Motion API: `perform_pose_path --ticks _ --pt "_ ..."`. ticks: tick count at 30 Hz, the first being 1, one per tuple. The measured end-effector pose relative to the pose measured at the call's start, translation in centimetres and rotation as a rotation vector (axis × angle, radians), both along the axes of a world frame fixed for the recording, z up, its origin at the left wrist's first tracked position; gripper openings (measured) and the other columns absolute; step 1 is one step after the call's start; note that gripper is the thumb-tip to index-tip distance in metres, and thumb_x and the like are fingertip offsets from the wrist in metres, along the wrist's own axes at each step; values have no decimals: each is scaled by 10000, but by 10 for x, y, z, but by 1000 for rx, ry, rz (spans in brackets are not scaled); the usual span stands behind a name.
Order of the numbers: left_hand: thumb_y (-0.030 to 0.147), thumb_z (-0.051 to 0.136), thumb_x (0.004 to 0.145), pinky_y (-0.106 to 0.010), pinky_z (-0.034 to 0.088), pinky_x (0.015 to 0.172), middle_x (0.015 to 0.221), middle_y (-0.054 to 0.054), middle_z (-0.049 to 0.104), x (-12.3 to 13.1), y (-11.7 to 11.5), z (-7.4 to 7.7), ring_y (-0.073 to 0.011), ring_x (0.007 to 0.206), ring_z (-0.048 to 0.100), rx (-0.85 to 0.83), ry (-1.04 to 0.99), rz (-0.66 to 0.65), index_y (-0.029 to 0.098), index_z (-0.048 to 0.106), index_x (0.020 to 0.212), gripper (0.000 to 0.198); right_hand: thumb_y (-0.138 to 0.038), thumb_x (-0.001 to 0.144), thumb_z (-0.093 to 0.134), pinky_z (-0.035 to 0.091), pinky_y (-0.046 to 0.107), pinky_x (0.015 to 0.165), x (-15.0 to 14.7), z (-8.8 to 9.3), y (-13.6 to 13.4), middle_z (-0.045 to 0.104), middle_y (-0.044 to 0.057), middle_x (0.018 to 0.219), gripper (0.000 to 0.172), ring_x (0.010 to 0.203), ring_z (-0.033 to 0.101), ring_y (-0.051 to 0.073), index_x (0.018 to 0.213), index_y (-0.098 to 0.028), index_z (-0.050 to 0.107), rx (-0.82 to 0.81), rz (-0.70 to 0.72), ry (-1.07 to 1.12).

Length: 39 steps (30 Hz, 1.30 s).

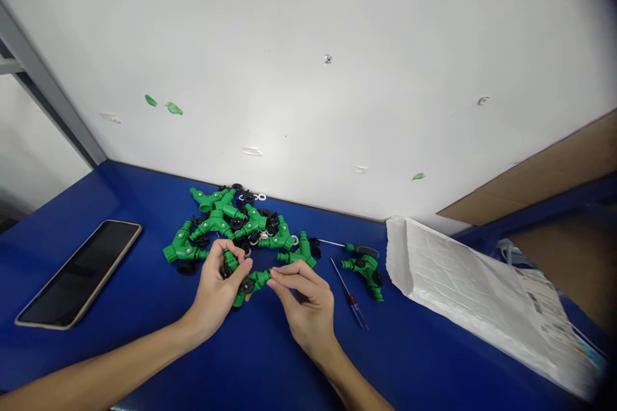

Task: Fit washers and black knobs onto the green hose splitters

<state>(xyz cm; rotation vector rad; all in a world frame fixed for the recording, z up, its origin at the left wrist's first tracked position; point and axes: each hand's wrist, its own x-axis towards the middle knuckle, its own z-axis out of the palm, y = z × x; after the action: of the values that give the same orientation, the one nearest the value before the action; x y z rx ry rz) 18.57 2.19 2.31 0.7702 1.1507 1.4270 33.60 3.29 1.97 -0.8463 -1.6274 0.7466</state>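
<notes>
Above the table, my left hand point(218, 292) is closed around a green Y-shaped hose splitter point(259, 279) with black valve knobs. One arm of the splitter points right, toward my right hand point(307, 298). The thumb and fingertips of that hand are pinched at the end of this arm; whether they also hold a small part there is hidden. Just behind my hands lies a pile of similar green splitters point(216, 223) with black knobs and caps. White rings point(260, 197) are scattered among and behind them.
A phone point(80, 273) lies at the left. To the right are a screwdriver with a green-black handle point(361, 250), another with a red-and-blue handle point(354, 308), and a separate green splitter point(369, 273). A white padded envelope point(463, 289) lies farther right. A white wall point(308, 109) rises behind the blue table point(241, 359).
</notes>
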Motion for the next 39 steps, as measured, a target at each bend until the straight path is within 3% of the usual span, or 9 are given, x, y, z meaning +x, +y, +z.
perform_pose_path --ticks 6,10,16,21,24,29,33,36,39 --pt "306 731 728 -214 451 385 796 68 460 4 -3 -3 -59 473 478 -18 -54 67 237 408 816 341 -99 812 677 519 288 619 -6 -6 -1 659 31 750 112 703 638 162 761 -197 696 -46 -43 20" --pt "289 754 701 -205 448 390 779 80 453 6 -3 -1 -62 495 478 -17 -117 103 242 397 803 374 -104 846 634 457 268 577 -15 -10 -5 587 3 681 175 625 562 130 691 -182 615 -55 -90 28" --pt "294 783 669 -227 471 408 777 77 493 7 -1 3 -89 540 523 -105 -194 118 236 414 796 394 -77 847 621 458 270 620 -22 -14 -5 599 10 745 143 689 571 134 771 -197 641 12 -92 89" --pt "294 763 710 -212 437 389 762 71 509 6 -4 6 -80 518 510 -108 -260 -20 228 434 803 348 -187 845 653 477 252 580 -12 -7 -1 576 14 837 146 665 569 119 985 -224 664 -281 125 231" --pt "300 729 755 -201 422 384 757 70 501 5 -7 6 -79 516 509 -81 -234 -73 231 437 811 305 -197 822 679 455 236 554 -6 -2 1 575 19 845 95 627 543 99 915 -210 695 -343 280 271" --pt "334 696 789 -197 440 412 817 55 490 0 -11 -3 -85 569 514 18 -53 -62 239 456 850 265 -192 780 712 447 235 596 -8 2 -3 561 10 825 60 663 523 99 769 -187 654 -379 340 328" --pt "300 699 803 -209 502 721 847 34 534 -1 -11 -10 -106 799 558 165 157 28 234 509 888 218 -244 738 755 467 243 566 -7 9 -3 566 2 785 126 605 548 104 804 -182 668 -412 300 223" --pt "339 667 831 -262 503 802 971 -7 579 0 -11 -12 -162 948 568 153 53 -112 263 519 1059 283 -319 754 746 488 252 533 13 16 7 593 7 776 161 548 586 113 797 -177 684 -467 234 198" --pt "363 638 851 -338 520 836 1108 -56 584 0 -10 -12 -222 1062 550 112 -50 -191 276 479 1182 378 -350 777 729 482 247 550 53 21 20 607 1 740 170 547 577 111 813 -186 703 -411 51 195"
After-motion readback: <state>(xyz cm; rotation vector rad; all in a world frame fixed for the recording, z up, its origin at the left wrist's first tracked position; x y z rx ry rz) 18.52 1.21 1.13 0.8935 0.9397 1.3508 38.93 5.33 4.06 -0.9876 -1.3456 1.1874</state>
